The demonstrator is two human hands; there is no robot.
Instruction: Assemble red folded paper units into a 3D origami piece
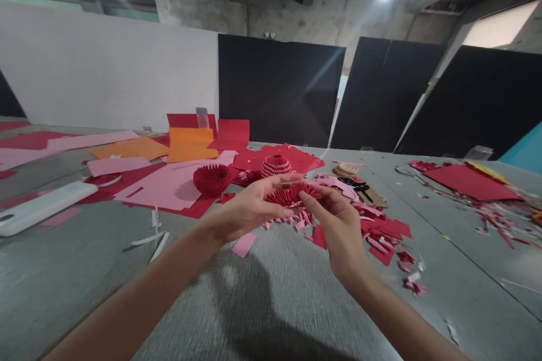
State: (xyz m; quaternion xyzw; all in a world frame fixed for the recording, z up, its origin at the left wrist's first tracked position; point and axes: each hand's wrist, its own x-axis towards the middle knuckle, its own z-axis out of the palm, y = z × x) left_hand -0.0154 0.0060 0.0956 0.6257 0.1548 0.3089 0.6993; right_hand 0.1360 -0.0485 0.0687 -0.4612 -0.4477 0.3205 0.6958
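Note:
Between my two hands is a red ring of folded paper pieces (288, 194), held above the grey surface. My left hand (258, 203) grips its left side, fingers along the far edge and thumb along the near one. On the right side, my right hand (332, 211) pinches the ring with the thumb on top. Behind it stands a round red-and-pink folded-paper piece (276, 166), partly hidden by my fingers. To the left sits a red folded-paper bowl (212, 179) with a spiky rim. Small pink folded pieces (298, 219) lie beneath my hands.
Pink sheets (163, 183), orange sheets (190, 144) and red sheets spread at the left, near a white tray-like board (42, 208). Red and pink scraps (385, 231) lie to the right, with a roll of twine (346, 170) behind. Black panels (279, 90) stand at the back.

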